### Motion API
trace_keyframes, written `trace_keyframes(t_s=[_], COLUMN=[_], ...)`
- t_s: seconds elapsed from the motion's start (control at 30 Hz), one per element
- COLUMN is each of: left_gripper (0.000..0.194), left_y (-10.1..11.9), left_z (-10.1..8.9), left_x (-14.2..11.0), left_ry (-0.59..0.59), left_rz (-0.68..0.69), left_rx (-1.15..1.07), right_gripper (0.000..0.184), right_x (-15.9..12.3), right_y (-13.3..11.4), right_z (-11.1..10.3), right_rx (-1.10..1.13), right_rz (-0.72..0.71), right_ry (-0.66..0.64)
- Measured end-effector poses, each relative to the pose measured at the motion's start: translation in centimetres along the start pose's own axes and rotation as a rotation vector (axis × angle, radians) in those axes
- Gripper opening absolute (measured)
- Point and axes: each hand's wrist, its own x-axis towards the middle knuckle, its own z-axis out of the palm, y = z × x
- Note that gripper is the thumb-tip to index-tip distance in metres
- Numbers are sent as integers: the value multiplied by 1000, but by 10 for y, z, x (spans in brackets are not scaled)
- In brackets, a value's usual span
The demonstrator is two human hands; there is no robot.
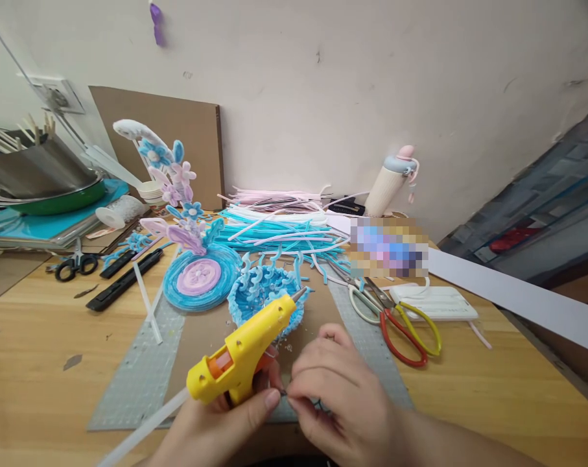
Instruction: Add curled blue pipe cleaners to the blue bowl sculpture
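My left hand (216,421) grips a yellow glue gun (242,350) by its handle, nozzle aimed up and right toward a small blue pipe-cleaner basket (262,295). A clear glue stick pokes out of the gun's back toward the lower left. My right hand (340,389) is closed in a pinch just right of the left thumb, on a tiny dark piece I cannot make out. Both hands hover over a grey cutting mat (142,370). A blue and pink coiled disc with flowers (201,275) lies behind the mat.
A heap of blue, white and pink pipe cleaners (279,230) lies at the back. Scissors with red and yellow handles (400,321) rest to the right, beside a white case (434,301). Black scissors (74,264) and black cutters (123,279) lie left. Cardboard leans on the wall.
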Motion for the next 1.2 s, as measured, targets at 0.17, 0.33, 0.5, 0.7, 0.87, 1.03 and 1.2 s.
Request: trace_keyframes(t_s=[0.17,0.33,0.5,0.7,0.87,1.03,1.2], left_gripper=[25,32,33,37,33,30,29], left_y=[3,4,1,2,3,4,2], left_z=[3,3,-1,-6,-6,-5,-18], left_x=[-2,-1,0,-1,-2,-5,-10], left_ry=[-7,-46,-79,-92,-87,-70,-52], left_rz=[-20,-41,-53,35,80,100,141], left_rx=[-29,-82,-95,-29,18,60,97], right_gripper=[13,12,11,12,15,15,11], right_x=[-5,-9,-9,-8,-4,-3,-3], right_y=[0,2,3,1,1,0,5], right_z=[1,5,5,3,-1,-3,-9], right_rx=[-182,-180,-150,-126,-128,-102,248], right_rz=[-117,-135,-149,-144,-152,-140,34], right_ry=[26,88,73,110,73,35,82])
